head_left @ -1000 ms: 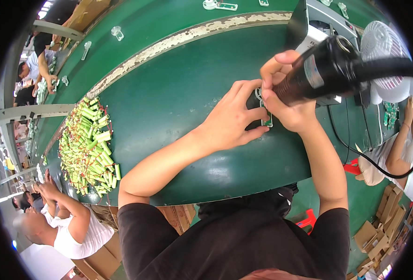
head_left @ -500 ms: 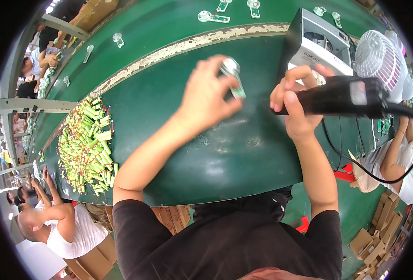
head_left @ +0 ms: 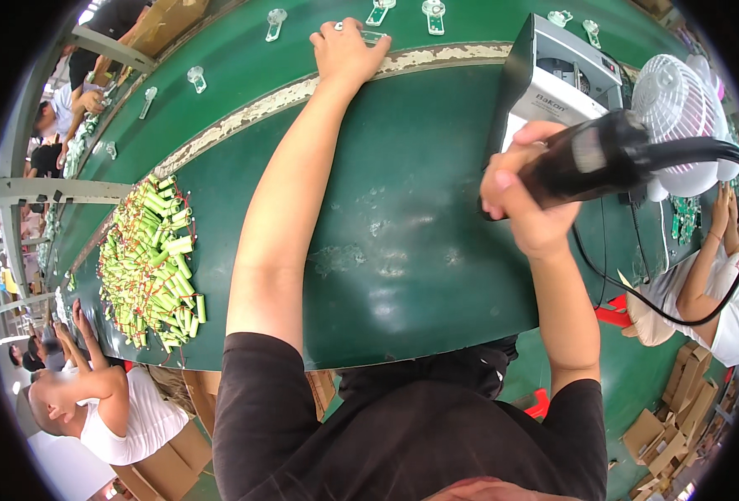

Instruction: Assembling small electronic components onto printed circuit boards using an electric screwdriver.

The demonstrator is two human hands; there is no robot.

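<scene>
We find the left hand (head_left: pixel 348 54) beyond the worn pale strip (head_left: pixel 294 93), its fingers spread about a clear plastic housing (head_left: pixel 373 37) at the far green surface (head_left: pixel 240 67); we cannot tell whether they are closed on it. Similar housings lie nearby, one (head_left: pixel 434 17) just to the right. The right hand (head_left: pixel 532 196) grips a black corded electric screwdriver (head_left: pixel 590 159) near the box-shaped unit (head_left: pixel 553 88). We note green battery cells (head_left: pixel 148 263) heaped on the workbench (head_left: pixel 386 250), at left.
</scene>
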